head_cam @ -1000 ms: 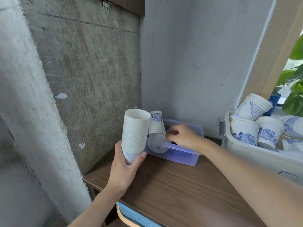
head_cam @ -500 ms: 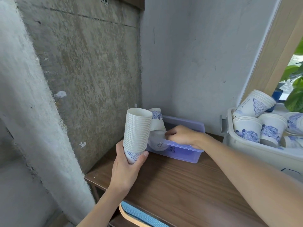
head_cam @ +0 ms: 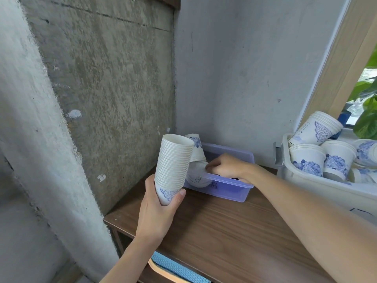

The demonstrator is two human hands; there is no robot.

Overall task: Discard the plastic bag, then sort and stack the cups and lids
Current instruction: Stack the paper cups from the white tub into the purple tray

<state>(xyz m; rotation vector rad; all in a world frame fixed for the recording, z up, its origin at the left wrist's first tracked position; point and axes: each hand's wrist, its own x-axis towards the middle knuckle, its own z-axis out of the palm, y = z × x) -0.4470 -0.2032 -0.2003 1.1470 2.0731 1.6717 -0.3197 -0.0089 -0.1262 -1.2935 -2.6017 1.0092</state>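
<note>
Nearest: left hand (head_cam: 157, 213) wraps the bottom of the held stack (head_cam: 173, 160). The thumb is on the right side and the fingers are curled round the far side, clamped on the lowest printed cup. The stack is off the desk (head_cam: 224, 231), with its long axis near vertical, the top leaning slightly right and the mouths up.

Just past it: right hand (head_cam: 226, 166) is reached into the purple bin (head_cam: 230, 188) at the back of the desk. Knuckles are up and the fingers (head_cam: 211, 166) are curled down toward the bin's left end. Can't tell whether they pinch a cup, the rim or nothing, since the tips are hidden.

Key relation: the bin stack (head_cam: 196, 150) stands at the bin's left end, just left of the right fingertips and right behind the held stack's upper half. It is inverted, with the base up, the mouths down and the axis roughly vertical, so it points opposite to the held stack. My read is that it has to be lifted and flipped before it can nest. The right hand is nearer and free-ish, while the left is fully occupied.

Below it, a white round piece (head_cam: 199, 177) marked "B" sits against the bin's near wall. Can't tell if it's a cup or a lid.

Far right: the white tub (head_cam: 326, 186) holds several short tub cups (head_cam: 308, 162), mostly mouths up. One tilted stack (head_cam: 318, 129) lies on top, mouth toward the upper right. These are well apart from both hands.

No plastic bag in view.
</note>
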